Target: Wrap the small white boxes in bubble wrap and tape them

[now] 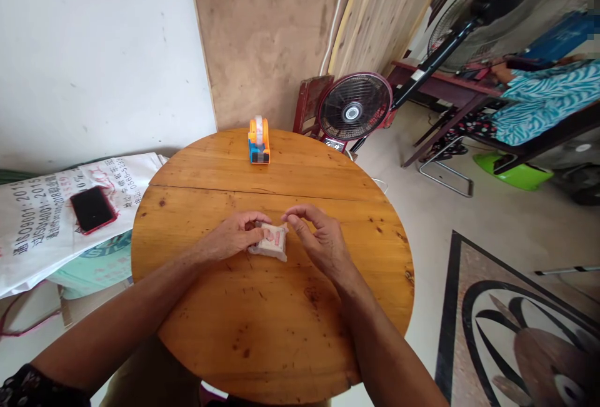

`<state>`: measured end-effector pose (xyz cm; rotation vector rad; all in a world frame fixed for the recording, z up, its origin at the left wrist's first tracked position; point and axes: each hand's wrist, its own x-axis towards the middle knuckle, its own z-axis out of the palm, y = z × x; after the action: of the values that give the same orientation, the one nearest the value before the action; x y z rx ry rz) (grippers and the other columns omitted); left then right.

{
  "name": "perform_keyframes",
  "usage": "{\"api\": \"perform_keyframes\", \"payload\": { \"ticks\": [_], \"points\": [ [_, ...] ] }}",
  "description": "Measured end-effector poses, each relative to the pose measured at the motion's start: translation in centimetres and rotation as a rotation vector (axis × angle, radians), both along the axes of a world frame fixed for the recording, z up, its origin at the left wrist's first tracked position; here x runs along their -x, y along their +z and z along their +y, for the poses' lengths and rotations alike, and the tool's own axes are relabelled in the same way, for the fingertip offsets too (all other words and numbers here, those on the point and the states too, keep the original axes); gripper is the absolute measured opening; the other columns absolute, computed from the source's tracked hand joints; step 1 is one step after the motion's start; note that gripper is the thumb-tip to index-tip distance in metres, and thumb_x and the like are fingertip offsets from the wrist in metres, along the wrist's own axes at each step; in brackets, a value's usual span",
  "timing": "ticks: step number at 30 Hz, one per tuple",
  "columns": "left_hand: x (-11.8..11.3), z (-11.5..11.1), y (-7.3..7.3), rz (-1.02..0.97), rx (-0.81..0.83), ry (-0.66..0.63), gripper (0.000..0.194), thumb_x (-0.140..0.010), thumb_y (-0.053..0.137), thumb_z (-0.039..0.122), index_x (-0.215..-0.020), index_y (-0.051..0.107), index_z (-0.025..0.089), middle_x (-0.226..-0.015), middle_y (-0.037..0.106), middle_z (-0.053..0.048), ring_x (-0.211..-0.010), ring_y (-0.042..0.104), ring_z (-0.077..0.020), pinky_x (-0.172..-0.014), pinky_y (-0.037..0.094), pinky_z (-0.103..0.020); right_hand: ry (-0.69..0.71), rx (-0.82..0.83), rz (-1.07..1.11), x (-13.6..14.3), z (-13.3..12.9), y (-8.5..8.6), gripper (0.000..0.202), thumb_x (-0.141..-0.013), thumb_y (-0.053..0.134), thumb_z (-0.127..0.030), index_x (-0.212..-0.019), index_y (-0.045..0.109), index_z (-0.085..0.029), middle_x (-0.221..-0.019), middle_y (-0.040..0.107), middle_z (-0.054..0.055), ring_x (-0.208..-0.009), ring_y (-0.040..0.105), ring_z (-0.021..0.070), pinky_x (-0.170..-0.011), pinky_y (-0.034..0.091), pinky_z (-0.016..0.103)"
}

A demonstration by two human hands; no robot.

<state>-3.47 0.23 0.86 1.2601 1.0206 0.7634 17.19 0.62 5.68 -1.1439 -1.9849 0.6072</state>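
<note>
A small pale box in clear plastic wrapping (272,241), with reddish print on top, lies near the middle of the round wooden table (262,332). My left hand (239,232) holds it by its left side, thumb on top and fingers at the far edge. At the box's far right corner, my right hand (321,241) has thumb and forefinger pinched together on a bit of the wrapping. An orange and blue tape dispenser (259,141) with a roll of tape stands at the table's far edge, away from both hands.
To the left, a phone (94,209) rests on white printed sacks (42,207). Behind the table stand a dark red chair (309,102) and a fan (354,110). A person in a blue patterned top (548,100) sits at the right by a desk (445,82).
</note>
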Motion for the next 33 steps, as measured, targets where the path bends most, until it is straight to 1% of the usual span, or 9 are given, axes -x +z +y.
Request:
{"api": "perform_keyframes", "payload": {
  "ticks": [4,7,11,16,21,24,26,29,33],
  "points": [
    [0.0,0.0,0.2,0.042,-0.009,0.004,0.041,-0.079,0.067,0.041,-0.111,0.065,0.017,-0.082,0.069,-0.002,-0.061,0.056,-0.0111,-0.053,0.039,-0.021,-0.009,0.158,-0.128,-1.1,0.6,0.2,0.019,-0.092,0.050,-0.028,-0.099,0.067,-0.022,-0.095,0.076,0.005,-0.088,0.069,0.0204,-0.073,0.049,0.030],
    [0.0,-0.1,0.4,0.045,-0.007,0.010,0.040,-0.079,0.067,0.041,-0.111,0.065,0.017,-0.084,0.069,-0.002,-0.061,0.056,-0.0110,-0.054,0.039,-0.021,0.036,0.193,-0.221,-1.2,0.7,0.0,0.024,-0.092,0.048,-0.025,-0.106,0.067,-0.021,-0.101,0.076,0.007,-0.093,0.070,0.0218,-0.078,0.051,0.033],
    [-0.1,-0.2,0.4,0.011,-0.008,0.000,0.040,-0.078,0.067,0.041,-0.108,0.065,0.016,-0.086,0.069,-0.003,-0.066,0.058,-0.0120,-0.056,0.042,-0.022,0.064,0.152,-0.267,-0.7,0.5,-0.3,0.029,-0.093,0.045,-0.020,-0.112,0.067,-0.019,-0.102,0.076,0.008,-0.092,0.070,0.0220,-0.083,0.051,0.035],
    [-0.3,-0.2,0.7,0.021,-0.014,0.027,0.041,-0.075,0.069,0.042,-0.106,0.065,0.015,-0.085,0.069,-0.004,-0.069,0.059,-0.0135,-0.057,0.043,-0.022,0.093,0.078,-0.313,-0.5,0.4,-0.4,0.029,-0.092,0.046,-0.017,-0.112,0.068,-0.019,-0.099,0.076,0.007,-0.091,0.069,0.0219,-0.090,0.048,0.038],
    [0.3,-0.2,0.3,0.057,-0.027,-0.001,0.043,-0.080,0.067,0.042,-0.114,0.064,0.016,-0.084,0.069,-0.004,-0.065,0.058,-0.0123,-0.057,0.042,-0.022,0.001,0.024,-0.196,-1.1,0.3,0.1,0.023,-0.090,0.052,-0.022,-0.106,0.069,-0.022,-0.100,0.075,0.005,-0.097,0.068,0.0224,-0.091,0.048,0.038],
    [0.8,0.0,0.4,0.054,-0.040,0.014,0.047,-0.081,0.065,0.042,-0.120,0.062,0.016,-0.079,0.067,-0.002,-0.060,0.055,-0.0108,-0.054,0.040,-0.022,0.085,0.022,-0.179,-1.5,0.2,0.7,0.018,-0.087,0.058,-0.023,-0.102,0.069,-0.022,-0.099,0.074,0.005,-0.095,0.067,0.0209,-0.090,0.048,0.036],
    [1.0,0.1,0.7,0.071,-0.050,0.055,0.047,-0.080,0.064,0.039,-0.120,0.061,0.017,-0.078,0.065,-0.002,-0.058,0.053,-0.0102,-0.052,0.038,-0.022,0.179,0.045,-0.200,-1.7,0.1,1.1,0.023,-0.084,0.063,-0.024,-0.107,0.067,-0.023,-0.106,0.072,0.005,-0.097,0.066,0.0210,-0.090,0.049,0.036],
    [1.2,0.2,1.0,0.101,-0.072,0.108,0.045,-0.075,0.063,0.032,-0.118,0.062,0.017,-0.088,0.066,-0.003,-0.059,0.053,-0.0096,-0.051,0.038,-0.022,0.270,0.078,-0.261,-1.9,-0.1,1.4,0.037,-0.082,0.069,-0.027,-0.118,0.062,-0.025,-0.121,0.067,0.006,-0.104,0.064,0.0223,-0.092,0.049,0.037],
    [1.2,0.2,1.1,0.108,-0.085,0.131,0.045,-0.071,0.061,0.028,-0.114,0.063,0.017,-0.098,0.066,-0.004,-0.060,0.053,-0.0087,-0.052,0.038,-0.022,0.311,0.069,-0.300,-1.7,-0.1,1.2,0.043,-0.080,0.071,-0.026,-0.122,0.059,-0.027,-0.126,0.064,0.007,-0.116,0.060,0.0241,-0.101,0.044,0.041]
  ]
}}
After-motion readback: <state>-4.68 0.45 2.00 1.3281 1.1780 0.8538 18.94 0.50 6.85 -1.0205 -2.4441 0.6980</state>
